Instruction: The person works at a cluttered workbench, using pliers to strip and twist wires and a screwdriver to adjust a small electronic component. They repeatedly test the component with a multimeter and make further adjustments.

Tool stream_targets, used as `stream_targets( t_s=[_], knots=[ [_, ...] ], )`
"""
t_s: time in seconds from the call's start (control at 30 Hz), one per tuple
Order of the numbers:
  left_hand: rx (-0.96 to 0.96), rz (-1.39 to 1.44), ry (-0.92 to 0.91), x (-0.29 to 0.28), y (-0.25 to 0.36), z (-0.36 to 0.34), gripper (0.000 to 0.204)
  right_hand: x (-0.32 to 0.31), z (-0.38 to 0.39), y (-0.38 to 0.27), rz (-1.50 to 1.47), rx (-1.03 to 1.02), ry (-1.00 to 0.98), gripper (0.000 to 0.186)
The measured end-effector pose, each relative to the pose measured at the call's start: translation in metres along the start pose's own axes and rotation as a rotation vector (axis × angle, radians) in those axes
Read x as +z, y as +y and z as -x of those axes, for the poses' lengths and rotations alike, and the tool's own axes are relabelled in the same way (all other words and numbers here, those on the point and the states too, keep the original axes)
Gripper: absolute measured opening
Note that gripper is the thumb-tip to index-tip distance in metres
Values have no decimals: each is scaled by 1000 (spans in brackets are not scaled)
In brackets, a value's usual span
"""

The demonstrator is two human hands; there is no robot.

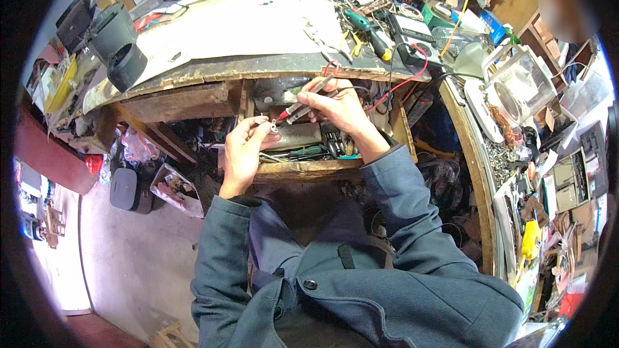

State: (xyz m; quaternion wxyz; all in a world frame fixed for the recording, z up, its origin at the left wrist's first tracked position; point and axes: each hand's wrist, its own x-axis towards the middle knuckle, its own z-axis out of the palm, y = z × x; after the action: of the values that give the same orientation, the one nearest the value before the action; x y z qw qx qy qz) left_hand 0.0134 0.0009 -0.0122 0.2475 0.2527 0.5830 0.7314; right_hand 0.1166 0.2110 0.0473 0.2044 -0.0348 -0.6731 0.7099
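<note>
Left hand: your left hand [244,156] is closed to a pinch, thumb and fingertips gripping a small pale part [274,127].
Right hand: your right hand [336,107] holds a red probe [284,114] with a second slim, greyish tool beside it, both slanting left; contact with the part is too small to tell.
Pale part: in your left fingertips, above the open drawer [309,171], just beside the red tip.
Drawer: loose tools lie in it, below your hands.
Bench: beyond the drawer, a white sheet [238,29] covers much of the top.
Far right: a green-handled screwdriver [357,19] lies left of a black meter [412,31].
Far left: dark grey cylinders [122,64] stand on the bench.
</note>
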Motion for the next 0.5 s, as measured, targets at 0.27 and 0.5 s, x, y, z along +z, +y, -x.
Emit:
stream_targets(
  t_s=[0.27,0.5],
  knots=[
    [16,-6,43,4,0,-1,27,-3,-3,5,14,-9,-23,11],
    [66,53,176,4,-3,3,24,-9,-3,1,-120,12,63,15]
  ],
)
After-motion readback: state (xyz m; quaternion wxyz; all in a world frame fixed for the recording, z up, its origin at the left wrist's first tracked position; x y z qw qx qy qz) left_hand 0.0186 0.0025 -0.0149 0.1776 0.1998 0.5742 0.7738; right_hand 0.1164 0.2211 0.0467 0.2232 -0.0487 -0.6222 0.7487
